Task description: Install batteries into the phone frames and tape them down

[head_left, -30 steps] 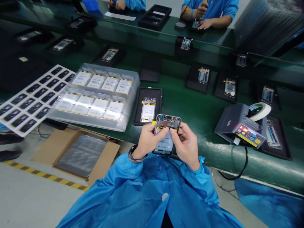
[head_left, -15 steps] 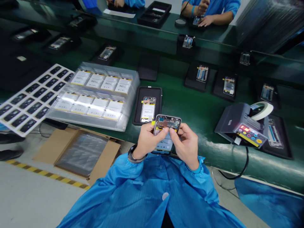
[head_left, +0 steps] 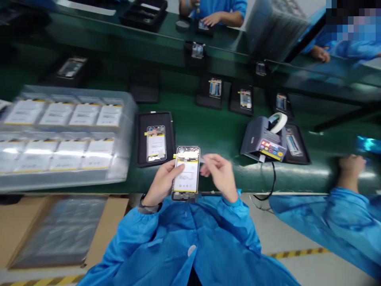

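Note:
My left hand (head_left: 162,180) is closed around the left edge of an opened phone (head_left: 186,176), its thumb lying over the white battery. The phone is upright in front of my chest, its circuit board showing above the battery and a yellow tab at its upper left. Just right of the phone is my right hand (head_left: 219,174), apart from it, with fingers curled together in a pinch. Whatever those fingertips hold is too small and blurred to name. A second opened phone (head_left: 156,145) with a white battery lies in a black tray (head_left: 141,139) up and left of my hands.
A clear plastic tray (head_left: 125,139) of several white batteries is at left. Right stands a grey tape dispenser (head_left: 253,137) with a white tape roll (head_left: 279,123). Black trays with phone frames line the green bench (head_left: 208,131). A co-worker's arm (head_left: 349,180) rests at right.
My right hand has come off the phone to its right; both thumbs were on it before. My left hand keeps its hold. The camera view has turned to the right.

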`<state>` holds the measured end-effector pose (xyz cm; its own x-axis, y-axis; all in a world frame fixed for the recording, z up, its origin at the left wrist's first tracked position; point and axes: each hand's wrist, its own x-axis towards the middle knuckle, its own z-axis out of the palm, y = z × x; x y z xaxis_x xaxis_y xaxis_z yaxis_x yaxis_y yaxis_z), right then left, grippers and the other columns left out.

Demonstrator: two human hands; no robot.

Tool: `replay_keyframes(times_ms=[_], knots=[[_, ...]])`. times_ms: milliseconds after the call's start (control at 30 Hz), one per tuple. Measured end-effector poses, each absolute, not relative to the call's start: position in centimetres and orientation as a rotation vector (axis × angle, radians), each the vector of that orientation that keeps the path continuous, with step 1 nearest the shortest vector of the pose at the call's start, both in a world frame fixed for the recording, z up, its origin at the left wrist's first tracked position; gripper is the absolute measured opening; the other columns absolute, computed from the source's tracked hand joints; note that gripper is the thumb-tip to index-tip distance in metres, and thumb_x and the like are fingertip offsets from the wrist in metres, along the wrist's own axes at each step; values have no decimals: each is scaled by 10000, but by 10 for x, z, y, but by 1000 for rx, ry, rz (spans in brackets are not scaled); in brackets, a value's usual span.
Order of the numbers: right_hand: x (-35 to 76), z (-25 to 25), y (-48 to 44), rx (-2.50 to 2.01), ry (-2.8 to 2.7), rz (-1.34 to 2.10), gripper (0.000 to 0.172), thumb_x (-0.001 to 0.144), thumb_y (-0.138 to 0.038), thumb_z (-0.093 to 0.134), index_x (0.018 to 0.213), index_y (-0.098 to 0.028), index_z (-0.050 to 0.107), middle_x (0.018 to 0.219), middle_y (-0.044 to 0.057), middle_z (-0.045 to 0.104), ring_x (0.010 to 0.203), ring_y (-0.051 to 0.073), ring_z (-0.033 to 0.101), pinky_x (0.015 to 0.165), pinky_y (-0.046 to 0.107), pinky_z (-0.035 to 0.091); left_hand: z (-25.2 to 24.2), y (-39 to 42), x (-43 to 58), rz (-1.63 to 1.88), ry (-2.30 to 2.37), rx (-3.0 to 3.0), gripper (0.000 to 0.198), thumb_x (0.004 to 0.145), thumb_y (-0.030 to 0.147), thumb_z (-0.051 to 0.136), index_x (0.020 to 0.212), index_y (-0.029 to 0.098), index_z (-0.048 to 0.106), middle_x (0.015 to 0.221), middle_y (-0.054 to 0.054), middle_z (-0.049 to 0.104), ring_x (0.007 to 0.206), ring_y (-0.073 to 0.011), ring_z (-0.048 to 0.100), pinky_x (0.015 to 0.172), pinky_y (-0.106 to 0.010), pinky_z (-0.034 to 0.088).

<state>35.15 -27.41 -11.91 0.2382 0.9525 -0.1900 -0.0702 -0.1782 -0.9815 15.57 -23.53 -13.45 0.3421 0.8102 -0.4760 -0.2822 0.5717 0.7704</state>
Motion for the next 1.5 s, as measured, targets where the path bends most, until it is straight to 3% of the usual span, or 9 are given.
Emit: replay_keyframes(times_ms=[133, 200, 400, 733, 867, 1033, 1500], knots=[[454, -131, -321, -1678, -464, 437, 299, 767, -428, 790, 805, -148, 692, 516, -26, 592, 405, 98, 491, 406, 211, 384, -140, -230, 163, 748, 1061, 561, 541, 662, 430, 896, 1081, 122, 746, 874, -98, 776, 677, -231, 733, 566, -273, 584], [491, -134, -332, -1727, -364, 358, 311, 706, -423, 812, 747, -141, 686, 502, -18, 588, 389, 100, 482, 373, 212, 347, -136, -225, 170, 760, 1066, 571, 569, 625, 426, 914, 1076, 123, 745, 874, -96, 777, 703, -250, 740, 555, -277, 584], [510, -135, -311, -1719, -383, 535, 316, 658, -433, 802, 668, -150, 661, 503, 8, 605, 383, 112, 506, 372, 225, 364, -123, -221, 184, 771, 1023, 650, 583, 635, 433, 916, 1093, 118, 738, 944, -111, 781, 751, -261, 747, 605, -301, 600], [499, -122, -316, -1757, -436, 393, 97, 674, -260, 702, 662, -177, 654, 437, -42, 500, 392, 104, 426, 392, 233, 339, -116, -210, 196, 893, 968, 778, 557, 677, 476, 886, 1070, 107, 745, 953, -111, 778, 798, -267, 745, 676, -319, 598], [435, -112, -322, -1719, -565, 566, 194, 730, -343, 748, 790, -161, 717, 474, -32, 545, 414, 112, 464, 442, 235, 377, -112, -200, 202, 1015, 943, 837, 521, 716, 484, 859, 1067, 117, 741, 986, -105, 776, 863, -274, 741, 711, -323, 598], [342, -104, -306, -1550, -803, 874, 278, 815, -440, 768, 813, -167, 711, 508, -25, 571, 461, 113, 490, 509, 245, 413, -110, -197, 209, 1157, 960, 933, 486, 774, 501, 814, 1073, 128, 729, 1016, -100, 772, 905, -264, 733, 749, -317, 591], [322, -102, -285, -1534, -935, 823, 254, 813, -410, 759, 781, -166, 698, 524, -46, 518, 498, 103, 423, 531, 240, 381, -109, -195, 205, 1207, 953, 948, 463, 805, 494, 789, 1085, 132, 718, 1041, -101, 767, 912, -263, 735, 764, -324, 593]])
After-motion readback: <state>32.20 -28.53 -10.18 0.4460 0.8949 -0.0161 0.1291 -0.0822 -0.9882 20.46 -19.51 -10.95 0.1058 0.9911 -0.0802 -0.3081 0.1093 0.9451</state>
